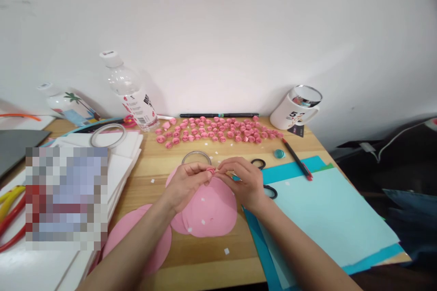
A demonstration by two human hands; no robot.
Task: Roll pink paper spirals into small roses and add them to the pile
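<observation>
My left hand pinches a small rolled pink paper rose between thumb and fingers. Right beside it, my right hand has its fingertips closed on what looks like the loose end of the same paper. Below both hands lie several overlapping pink paper circles, with tiny white squares scattered on them. More pink circles are partly covered by my left forearm. Black-handled scissors lie partly hidden by my right hand. Behind my hands, many finished rolled pink roses spread along the wall.
A silver ring-shaped roll lies just beyond my hands. Blue paper sheets cover the right side, near a pen and a white mug. At left stand a water bottle and white stacked sheets with another ring.
</observation>
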